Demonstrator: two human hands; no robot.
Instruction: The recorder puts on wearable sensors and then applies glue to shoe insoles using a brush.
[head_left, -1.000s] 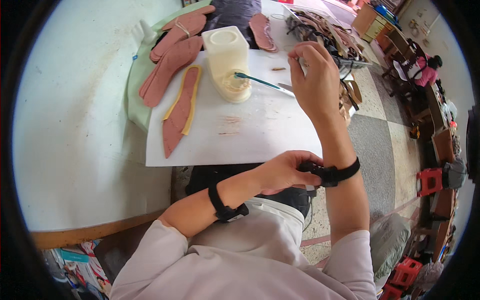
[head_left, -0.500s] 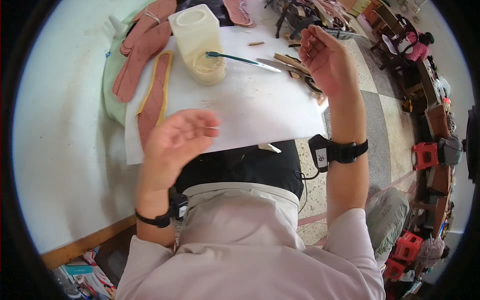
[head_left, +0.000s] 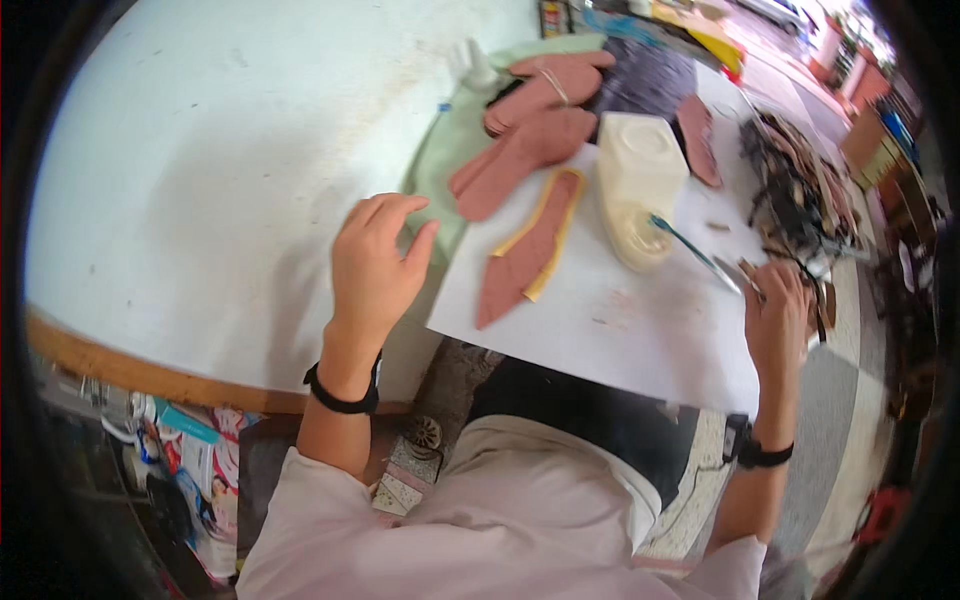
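Note:
My left hand [head_left: 380,265] hovers at the left with thumb and fingers apart, near the pale green cloth [head_left: 432,190], holding nothing. At the right edge of the white sheet [head_left: 640,340], my right hand [head_left: 775,320] closes over the handles of scissors [head_left: 748,278], which it partly hides. A teal and white toothbrush [head_left: 700,258] lies with its head on a cut-open cream plastic jug [head_left: 640,165] and its handle end close to that hand. Left of the jug is a reddish-brown insole piece [head_left: 525,255] with yellow strips along its edges.
Stacked reddish-brown insoles [head_left: 525,155] lie beyond the yellow-edged piece, some tied in a bundle. Another insole [head_left: 698,140] is right of the jug. Dark straps and scraps [head_left: 800,190] heap at the far right. A white table [head_left: 220,200] spreads left.
My view has swung left. My right hand has come down from the air onto the scissors, and my left hand has turned back-up and moved left, off the white sheet.

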